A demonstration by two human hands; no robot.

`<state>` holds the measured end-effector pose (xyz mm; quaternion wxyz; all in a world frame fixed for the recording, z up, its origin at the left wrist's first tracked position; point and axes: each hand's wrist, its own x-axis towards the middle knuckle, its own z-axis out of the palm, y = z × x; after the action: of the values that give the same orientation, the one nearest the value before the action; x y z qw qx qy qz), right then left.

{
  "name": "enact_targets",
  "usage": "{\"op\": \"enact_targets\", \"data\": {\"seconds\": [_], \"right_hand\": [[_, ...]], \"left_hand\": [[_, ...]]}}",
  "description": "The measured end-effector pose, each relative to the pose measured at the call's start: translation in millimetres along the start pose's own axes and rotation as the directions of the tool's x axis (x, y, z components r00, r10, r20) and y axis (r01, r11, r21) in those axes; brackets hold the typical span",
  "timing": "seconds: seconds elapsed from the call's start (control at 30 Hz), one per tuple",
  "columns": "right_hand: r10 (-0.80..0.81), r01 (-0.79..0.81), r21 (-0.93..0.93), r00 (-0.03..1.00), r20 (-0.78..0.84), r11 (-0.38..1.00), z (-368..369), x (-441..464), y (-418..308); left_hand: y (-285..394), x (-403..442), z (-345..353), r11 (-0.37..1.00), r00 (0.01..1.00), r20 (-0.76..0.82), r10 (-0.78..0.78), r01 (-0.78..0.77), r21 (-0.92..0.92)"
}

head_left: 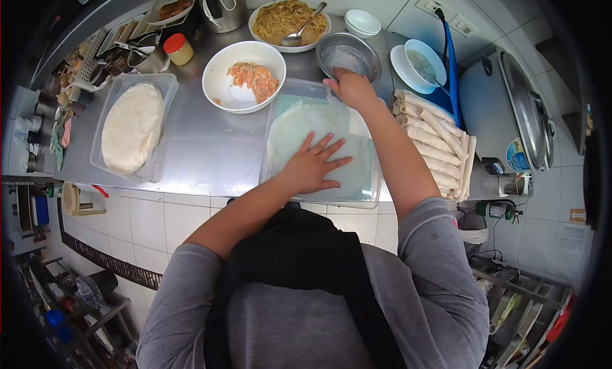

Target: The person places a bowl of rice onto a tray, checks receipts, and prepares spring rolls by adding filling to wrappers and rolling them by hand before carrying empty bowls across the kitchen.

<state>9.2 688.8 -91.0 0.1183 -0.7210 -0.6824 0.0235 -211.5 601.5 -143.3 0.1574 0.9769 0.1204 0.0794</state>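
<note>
My left hand (317, 167) lies flat with its fingers spread on a thin, round, pale wrapper (293, 130). The wrapper rests on a clear rectangular plastic tray (263, 171) at the counter's front edge. My right hand (349, 87) reaches over the tray's far corner to a metal bowl (323, 53) coated with whitish paste. Its thumb is stretched out apart from the fingers, and the fingertips dip inside the bowl, partly hidden. Left of this bowl, a white bowl (213, 82) contains an orange-pink minced filling (255, 81). Uncooked rolls (437, 142) are stacked to the right.
A plastic container (97, 153) with a stack of round wrappers (132, 128) sits at left. Behind are a bowl of shredded filling (287, 19) with a spoon (305, 29), small white bowls (362, 22) and a red-lidded jar (178, 49). A large lidded pot (494, 114) stands at right.
</note>
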Motion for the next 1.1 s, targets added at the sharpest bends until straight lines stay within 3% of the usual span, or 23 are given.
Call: {"op": "enact_targets", "data": {"seconds": [0.03,0.1,0.17,0.2,0.23,0.3,0.33,0.43,0.5,0.57,0.6,0.63,0.7,0.73,0.8,0.87,0.9,0.93,0.97,1.0,1.03,1.1], "right_hand": [[0.083,-0.063,-0.085,0.961,0.264,0.994,-4,4,-5],[0.104,-0.065,-0.141,0.951,0.29,0.988,-13,7,-12],[0.123,-0.062,-0.199,0.943,0.31,0.978,-9,9,-10],[0.004,0.009,-0.142,0.996,0.089,0.99,1,5,-3],[-0.104,0.09,-0.102,0.984,-0.143,0.991,8,3,1],[-0.085,0.078,-0.126,0.995,-0.046,0.989,19,7,7],[-0.06,0.067,-0.153,0.997,0.051,0.986,20,9,7],[-0.071,0.075,-0.127,0.997,0.035,0.989,8,14,12],[-0.068,0.068,-0.057,0.998,-0.008,0.996,-5,12,15],[0.086,-0.063,0.228,0.992,-0.09,0.972,-23,7,12],[0.208,-0.154,0.409,0.974,-0.091,0.899,-29,4,10],[0.219,-0.166,0.404,0.972,-0.09,0.9,-35,-1,10],[0.369,-0.151,0.844,0.927,-0.059,0.514,-52,-8,7],[0.377,-0.118,0.943,0.926,-0.008,0.311,-60,-21,-3],[0.347,-0.129,0.969,0.937,0.049,0.213,-54,-54,-20],[0.226,-0.121,0.875,0.974,0.014,0.47,-18,-89,-50],[0.177,-0.114,0.639,0.983,-0.036,0.76,16,-102,-68],[0.159,-0.13,0.558,0.987,-0.004,0.819,45,-111,-90],[0.022,-0.045,0.226,0.994,0.107,0.973,51,-117,-114],[-0.044,0.03,0.081,0.983,0.178,0.996,56,-119,-131],[-0.041,0.028,0.075,0.984,0.176,0.997,57,-118,-129],[0.13,-0.118,-0.114,0.987,0.1,0.986,61,-115,-115]], "left_hand": [[7,-1,-3,1.0,1.0,0.003,-0.005,0.005,-0.003],[16,-5,-14,0.988,0.983,-0.144,-0.111,0.093,-0.125],[8,-15,-31,0.983,0.967,-0.207,-0.147,0.12,-0.136],[0,-24,-37,0.979,0.948,-0.266,-0.174,0.138,-0.148],[-10,-33,-37,0.979,0.948,-0.265,-0.176,0.14,-0.149],[-33,-56,-39,0.932,0.895,-0.261,-0.362,0.345,-0.109],[-41,-66,-41,0.932,0.896,-0.257,-0.361,0.345,-0.107],[-57,-85,-48,0.911,0.857,-0.31,-0.411,0.4,-0.103],[-61,-91,-52,0.93,0.88,-0.304,-0.365,0.357,-0.085],[-65,-93,-50,0.936,0.889,-0.295,-0.351,0.338,-0.095],[-68,-95,-49,0.94,0.895,-0.288,-0.341,0.326,-0.102],[-71,-96,-48,0.943,0.899,-0.284,-0.333,0.315,-0.108],[-79,-98,-46,0.961,0.919,-0.283,-0.275,0.253,-0.113],[-82,-99,-44,0.963,0.921,-0.283,-0.267,0.243,-0.118],[-88,-99,-44,0.967,0.937,-0.258,-0.237,0.203,-0.152],[-88,-98,-45,0.972,0.946,-0.246,-0.213,0.179,-0.153],[-87,-99,-44,0.975,0.953,-0.231,-0.196,0.164,-0.15],[-87,-99,-45,0.976,0.954,-0.232,-0.189,0.156,-0.153],[-87,-99,-45,0.976,0.964,-0.184,-0.194,0.17,-0.139],[-88,-99,-44,0.975,0.97,-0.138,-0.2,0.184,-0.122],[-88,-98,-44,0.976,0.97,-0.142,-0.195,0.178,-0.124],[-89,-98,-42,0.977,0.968,-0.16,-0.195,0.177,-0.121]]}}
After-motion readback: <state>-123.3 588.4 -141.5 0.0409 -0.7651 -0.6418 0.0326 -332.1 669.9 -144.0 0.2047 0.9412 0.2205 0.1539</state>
